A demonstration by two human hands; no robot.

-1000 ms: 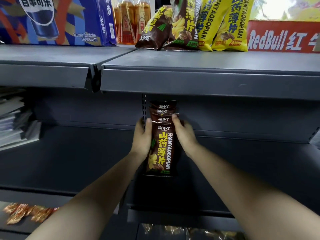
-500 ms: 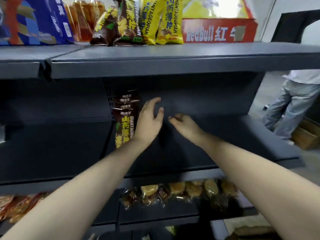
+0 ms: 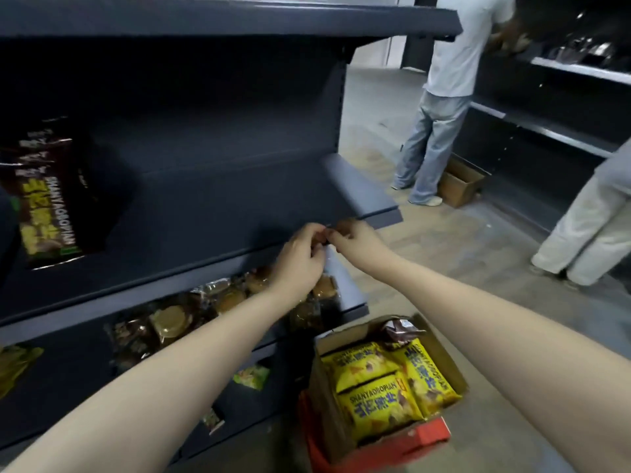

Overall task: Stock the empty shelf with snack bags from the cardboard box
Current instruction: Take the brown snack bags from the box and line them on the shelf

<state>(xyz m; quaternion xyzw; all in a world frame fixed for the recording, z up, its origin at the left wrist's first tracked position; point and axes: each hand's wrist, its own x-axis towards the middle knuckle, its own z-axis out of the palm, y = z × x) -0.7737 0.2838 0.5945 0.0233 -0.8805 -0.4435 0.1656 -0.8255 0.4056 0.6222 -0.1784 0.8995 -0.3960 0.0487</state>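
A row of brown snack bags (image 3: 51,199) stands at the left end of the dark grey shelf (image 3: 222,199); the shelf's other surface is bare. My left hand (image 3: 300,257) and my right hand (image 3: 355,240) meet at the shelf's front edge, fingers curled and touching each other, with nothing visible in them. Below them, on the floor at the lower right, the cardboard box (image 3: 444,356) is open and holds yellow snack bags (image 3: 375,380) and a brown bag (image 3: 399,331).
The box rests on a red crate (image 3: 392,448). Wrapped pastries (image 3: 205,312) fill the lower shelf. Two people (image 3: 444,97) (image 3: 587,216) stand in the aisle at the right by another shelf unit (image 3: 546,131), with a second cardboard box (image 3: 461,182) at their feet.
Both hands let go of the brown bags and moved right along the shelf, coming together at its front edge. My view swung right and down, bringing the box into sight.
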